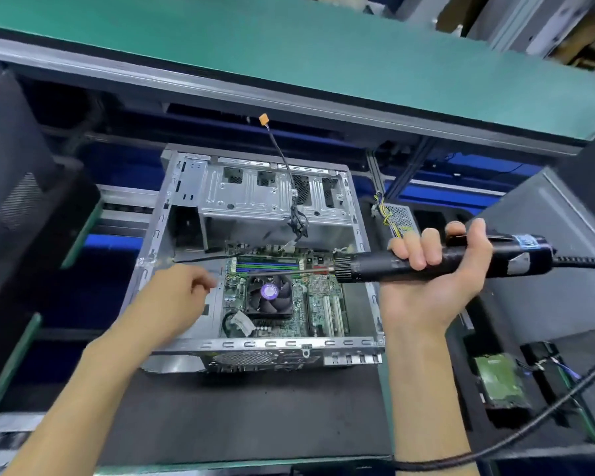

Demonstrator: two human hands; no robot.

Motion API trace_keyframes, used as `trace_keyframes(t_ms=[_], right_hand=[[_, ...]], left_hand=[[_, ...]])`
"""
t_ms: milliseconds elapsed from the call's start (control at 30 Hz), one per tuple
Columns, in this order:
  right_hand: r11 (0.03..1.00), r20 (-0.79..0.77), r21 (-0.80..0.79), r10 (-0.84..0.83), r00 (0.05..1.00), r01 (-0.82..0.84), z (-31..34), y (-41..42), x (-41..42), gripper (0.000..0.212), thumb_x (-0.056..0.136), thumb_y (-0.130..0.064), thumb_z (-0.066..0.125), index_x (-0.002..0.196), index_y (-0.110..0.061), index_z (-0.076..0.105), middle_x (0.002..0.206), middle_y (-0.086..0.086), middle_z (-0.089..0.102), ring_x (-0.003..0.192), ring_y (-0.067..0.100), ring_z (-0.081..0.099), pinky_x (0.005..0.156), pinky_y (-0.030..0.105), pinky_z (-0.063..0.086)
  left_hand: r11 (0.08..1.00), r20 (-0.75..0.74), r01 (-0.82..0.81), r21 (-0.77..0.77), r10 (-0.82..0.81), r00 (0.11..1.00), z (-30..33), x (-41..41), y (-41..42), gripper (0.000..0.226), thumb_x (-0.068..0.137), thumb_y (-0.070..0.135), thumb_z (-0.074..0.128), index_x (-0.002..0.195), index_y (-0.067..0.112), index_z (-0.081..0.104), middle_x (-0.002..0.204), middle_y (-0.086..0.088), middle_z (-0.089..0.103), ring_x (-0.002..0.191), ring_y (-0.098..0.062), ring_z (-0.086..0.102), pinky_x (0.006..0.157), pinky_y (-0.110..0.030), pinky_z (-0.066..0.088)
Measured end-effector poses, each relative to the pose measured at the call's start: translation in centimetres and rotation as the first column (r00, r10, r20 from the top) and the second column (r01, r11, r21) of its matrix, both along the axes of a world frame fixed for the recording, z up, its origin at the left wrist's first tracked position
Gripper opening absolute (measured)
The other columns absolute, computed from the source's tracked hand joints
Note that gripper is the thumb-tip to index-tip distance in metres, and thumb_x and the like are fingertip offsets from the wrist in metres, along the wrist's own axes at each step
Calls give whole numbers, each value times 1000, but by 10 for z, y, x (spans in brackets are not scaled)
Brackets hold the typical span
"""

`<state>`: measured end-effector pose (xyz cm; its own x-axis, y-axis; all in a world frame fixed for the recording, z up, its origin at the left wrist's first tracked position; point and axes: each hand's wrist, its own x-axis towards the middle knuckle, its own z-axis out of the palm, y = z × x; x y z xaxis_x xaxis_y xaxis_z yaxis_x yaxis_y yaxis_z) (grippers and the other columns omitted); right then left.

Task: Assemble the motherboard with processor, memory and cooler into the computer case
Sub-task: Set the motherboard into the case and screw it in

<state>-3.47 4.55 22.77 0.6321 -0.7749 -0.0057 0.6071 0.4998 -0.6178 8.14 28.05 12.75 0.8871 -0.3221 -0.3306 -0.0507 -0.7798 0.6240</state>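
Two hands work above an open computer case (260,214) lying flat on a dark mat (248,407). The right hand (433,269) grips a black electric screwdriver (443,261), fingers curled over the barrel and palm turned upward. The tool lies nearly level, with its thin bit (282,272) pointing left above the motherboard (318,304). Where the bit tip ends is hard to make out against the memory slots (267,264). The screwdriver cable (529,431) leaves the frame at the right edge and re-enters lower down.

The left hand (177,297) hovers over the left side of the case, fingers loosely curled near the board edge. Whether the fingertips pinch a small part cannot be told; the back of the hand hides them.

The motherboard sits inside the case, in the near half. The cooler fan (270,297) with a purple centre label sits on the board. The processor is hidden beneath it. A black wire with an orange plug (264,119) rises from the drive cage (272,197). A green hard drive (500,381) lies at the right, partly blurred.
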Motion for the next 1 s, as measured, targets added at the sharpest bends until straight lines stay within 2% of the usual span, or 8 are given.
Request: trace_keyframes(t_ms=[133,267,433,567,667,800,900,1000], right_hand=[[993,4,-66,101,995,-100,-14,8,22,24,94,-33,57,73,-22,55,54,-7,32,46,10,28,50,23,34],[962,-4,-153,229,973,-227,-22,19,38,20,88,-34,62,71,-23,59,52,-8,36,45,10,30,51,23,36],[952,-45,-168,252,967,-256,-27,29,56,19,84,-35,64,70,-23,60,52,-7,37,44,10,33,51,23,37],[954,-75,-160,246,966,-255,-33,32,68,20,90,-30,60,72,-20,57,51,-7,37,42,10,33,51,24,35],[961,-89,-129,234,968,-244,-36,30,77,21,92,-29,54,74,-18,53,49,-6,36,40,10,33,48,24,35],[950,-93,-131,274,957,-285,-39,27,84,22,92,-29,56,73,-18,54,49,-6,35,40,10,31,48,24,34],[920,-85,-155,352,932,-361,-41,28,86,19,85,-32,63,73,-19,56,50,-6,36,42,10,32,49,24,35],[883,-78,-178,427,901,-434,-43,33,88,17,86,-30,62,75,-19,56,49,-7,37,42,9,33,50,23,36]], left_hand=[[902,-81,230,365,-215,973,-17,-6,3,39,93,8,44,116,29,68,124,0,67,109,-22,63,98,-35,50],[894,-295,333,299,-245,924,-13,-3,0,43,96,9,40,130,22,62,134,-1,62,112,-19,59,95,-27,47],[811,-441,522,263,-381,813,-9,3,-4,44,98,13,35,137,13,55,145,-4,54,130,-22,51,108,-31,41],[787,-486,594,167,-459,744,-12,7,-8,52,102,21,36,154,26,35,160,5,33,145,-16,34,116,-26,26],[849,-507,524,69,-423,751,-14,10,-6,50,100,14,41,148,28,47,148,4,51,132,-17,50,112,-29,38],[890,-404,407,207,-302,864,-15,7,1,51,93,5,38,135,25,58,140,3,56,128,-20,53,107,-31,42],[895,-163,299,332,-258,952,-10,8,0,50,90,5,41,130,28,61,133,0,60,117,-21,60,100,-35,48],[933,117,162,323,-209,971,-2,16,1,43,83,2,46,103,33,67,110,7,68,99,-18,64,84,-34,53]])
